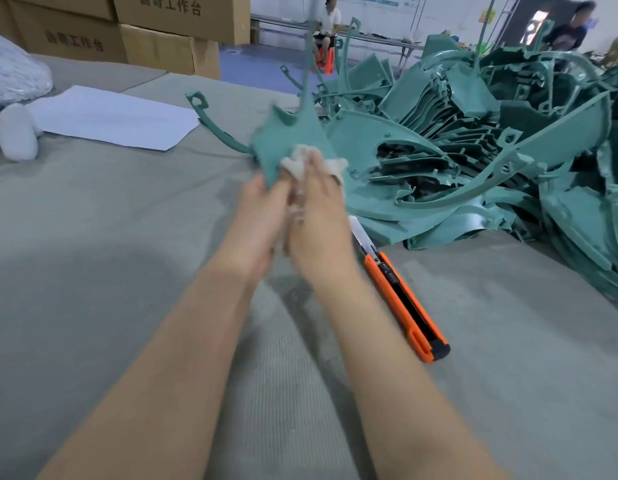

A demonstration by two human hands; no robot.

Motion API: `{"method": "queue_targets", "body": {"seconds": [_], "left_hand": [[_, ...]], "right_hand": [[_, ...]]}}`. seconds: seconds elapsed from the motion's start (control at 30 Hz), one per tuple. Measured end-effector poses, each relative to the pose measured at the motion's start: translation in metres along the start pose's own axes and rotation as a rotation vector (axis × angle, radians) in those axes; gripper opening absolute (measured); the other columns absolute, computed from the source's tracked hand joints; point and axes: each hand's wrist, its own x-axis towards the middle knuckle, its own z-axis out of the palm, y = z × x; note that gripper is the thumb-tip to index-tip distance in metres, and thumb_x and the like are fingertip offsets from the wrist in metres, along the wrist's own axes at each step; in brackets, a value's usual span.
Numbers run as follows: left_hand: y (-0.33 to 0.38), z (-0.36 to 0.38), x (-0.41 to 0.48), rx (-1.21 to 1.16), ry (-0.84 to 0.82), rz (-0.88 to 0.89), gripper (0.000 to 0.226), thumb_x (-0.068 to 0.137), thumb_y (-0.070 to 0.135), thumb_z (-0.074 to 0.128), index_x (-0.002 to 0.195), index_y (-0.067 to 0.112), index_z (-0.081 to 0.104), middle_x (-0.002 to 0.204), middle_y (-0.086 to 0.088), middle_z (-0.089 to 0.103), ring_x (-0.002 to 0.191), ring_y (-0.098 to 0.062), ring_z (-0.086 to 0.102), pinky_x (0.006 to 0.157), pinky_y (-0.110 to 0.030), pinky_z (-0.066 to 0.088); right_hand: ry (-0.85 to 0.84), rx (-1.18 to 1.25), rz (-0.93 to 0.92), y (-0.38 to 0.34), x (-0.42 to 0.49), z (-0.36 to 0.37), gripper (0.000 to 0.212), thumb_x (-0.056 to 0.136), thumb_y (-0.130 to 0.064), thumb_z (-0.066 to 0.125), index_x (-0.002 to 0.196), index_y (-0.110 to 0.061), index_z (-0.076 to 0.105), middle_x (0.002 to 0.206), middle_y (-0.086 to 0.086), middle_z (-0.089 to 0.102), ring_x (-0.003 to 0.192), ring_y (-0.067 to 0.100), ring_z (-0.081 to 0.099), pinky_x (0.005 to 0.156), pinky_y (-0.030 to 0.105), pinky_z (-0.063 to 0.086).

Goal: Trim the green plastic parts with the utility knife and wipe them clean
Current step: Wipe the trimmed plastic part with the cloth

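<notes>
Forearms reach out over the grey worktop [93, 244]. Held upright just beyond the orange knife [403, 299] is the matte green part [293, 131], a flat blade with thin curved stems. The left hand [262, 206] pinches its lower edge; the right hand [319, 209] presses a white cloth [299, 164] against it, fingers straight.

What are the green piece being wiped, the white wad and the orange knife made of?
The green part looks like matte moulded plastic: thin, with long curved arms. The white wad seems soft cloth or cotton, crumpled with fuzzy edges; which one is unclear. The utility knife has a smooth orange body, probably plastic, and a pale blade, likely metal.
</notes>
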Motion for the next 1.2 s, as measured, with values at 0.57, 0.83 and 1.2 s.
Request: {"method": "queue_targets", "body": {"seconds": [0.57, 0.83, 1.2], "left_hand": [[0.007, -0.021, -0.004, 0.019, -0.373, -0.213, 0.02, 0.098, 0.013, 0.047, 0.097, 0.015, 0.067, 0.084, 0.005, 0.075, 0.075, -0.007, 0.071, 0.068, -0.022, 0.058], [0.011, -0.031, -0.006, 0.012, -0.472, -0.415, 0.018, 0.091, 0.02, 0.054, 0.098, 0.01, 0.067, 0.088, -0.003, 0.076, 0.072, -0.011, 0.072, 0.061, -0.023, 0.058], [-0.007, 0.017, -0.014, -0.092, -0.275, -0.197, 0.031, 0.085, 0.047, 0.063, 0.11, 0.028, 0.061, 0.105, 0.01, 0.072, 0.098, -0.009, 0.069, 0.085, -0.028, 0.051]], "right_hand": [[0.168, 0.716, 0.491, 0.058, 0.02, -0.061, 0.025, 0.104, -0.029, 0.043, 0.094, -0.014, 0.061, 0.078, -0.003, 0.067, 0.071, 0.011, 0.063, 0.067, 0.028, 0.053], [0.198, 0.432, 0.45, 0.054, 0.024, -0.054, 0.031, 0.105, -0.032, 0.04, 0.095, -0.009, 0.058, 0.067, -0.003, 0.051, 0.058, 0.008, 0.045, 0.05, 0.015, 0.035], [0.358, 1.255, 0.753, 0.039, 0.025, -0.046, 0.016, 0.096, 0.005, 0.05, 0.101, -0.008, 0.056, 0.079, 0.005, 0.059, 0.049, 0.008, 0.059, 0.047, 0.022, 0.052]]}}
